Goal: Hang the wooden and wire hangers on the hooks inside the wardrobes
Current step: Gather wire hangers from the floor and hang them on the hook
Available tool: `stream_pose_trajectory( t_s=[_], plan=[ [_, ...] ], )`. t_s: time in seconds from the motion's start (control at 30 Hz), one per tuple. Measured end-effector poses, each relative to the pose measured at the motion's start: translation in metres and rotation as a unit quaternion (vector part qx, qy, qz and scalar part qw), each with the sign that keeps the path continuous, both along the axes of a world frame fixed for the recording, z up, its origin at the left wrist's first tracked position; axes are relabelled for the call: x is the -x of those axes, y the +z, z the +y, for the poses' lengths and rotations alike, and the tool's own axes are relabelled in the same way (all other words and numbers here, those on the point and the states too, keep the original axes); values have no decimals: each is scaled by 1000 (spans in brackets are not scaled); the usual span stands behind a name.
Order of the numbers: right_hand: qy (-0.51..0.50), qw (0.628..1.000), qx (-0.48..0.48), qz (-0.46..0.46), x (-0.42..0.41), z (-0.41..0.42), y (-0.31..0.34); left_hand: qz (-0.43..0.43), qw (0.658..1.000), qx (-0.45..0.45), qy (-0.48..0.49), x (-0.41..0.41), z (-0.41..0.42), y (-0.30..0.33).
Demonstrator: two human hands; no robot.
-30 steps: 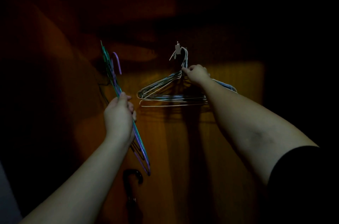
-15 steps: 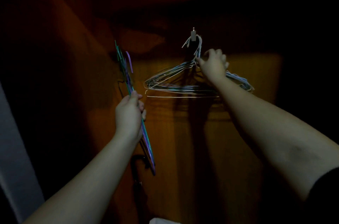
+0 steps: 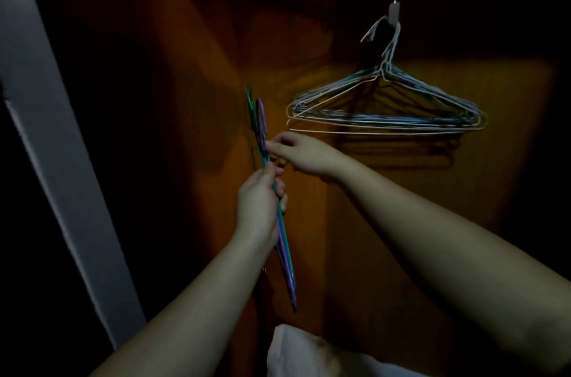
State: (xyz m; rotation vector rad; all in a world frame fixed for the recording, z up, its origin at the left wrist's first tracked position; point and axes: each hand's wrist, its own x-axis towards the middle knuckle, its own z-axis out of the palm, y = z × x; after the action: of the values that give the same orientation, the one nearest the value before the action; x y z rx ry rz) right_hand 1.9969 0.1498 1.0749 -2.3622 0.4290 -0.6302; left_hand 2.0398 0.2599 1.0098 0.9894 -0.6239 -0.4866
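Two arms reach forward into a dim wardrobe. Left hand is raised, fingers curled round a bundle of coloured hangers held edge-on, nearly upright. Right hand crosses leftward, fingertips pinching the bundle just below its purple crook. Pale wire hangers hang on a hook on the back panel. No writing readable.

Both hands on coloured wire hangers
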Motion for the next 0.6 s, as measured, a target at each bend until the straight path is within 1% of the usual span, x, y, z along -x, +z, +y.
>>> stream_pose_trajectory(
  t_s=[0.1, 0.23, 0.33, 0.47, 0.53, 0.6],
  plan=[
    [15, 998, -50, 17, -12, 9, -8, 3, 1000, -10, 1, -8, 9, -8],
    [19, 983, -179, 22, -31, 18, -18, -18, 999, -30, 6, -22, 21, -17],
    [10, 975, -223, 23, -46, 24, -23, -23, 998, -58, 26, -36, 27, -23],
    [-31, 947, -320, -8, -65, 27, -34, -14, 996, -82, 36, -57, 33, -28],
    [-53, 938, -343, -16, -69, 27, -38, -4, 996, -86, 23, -65, 35, -31],
    [-84, 935, -346, -12, -70, 30, -42, -1, 996, -94, 8, -70, 39, -36]
  ],
)
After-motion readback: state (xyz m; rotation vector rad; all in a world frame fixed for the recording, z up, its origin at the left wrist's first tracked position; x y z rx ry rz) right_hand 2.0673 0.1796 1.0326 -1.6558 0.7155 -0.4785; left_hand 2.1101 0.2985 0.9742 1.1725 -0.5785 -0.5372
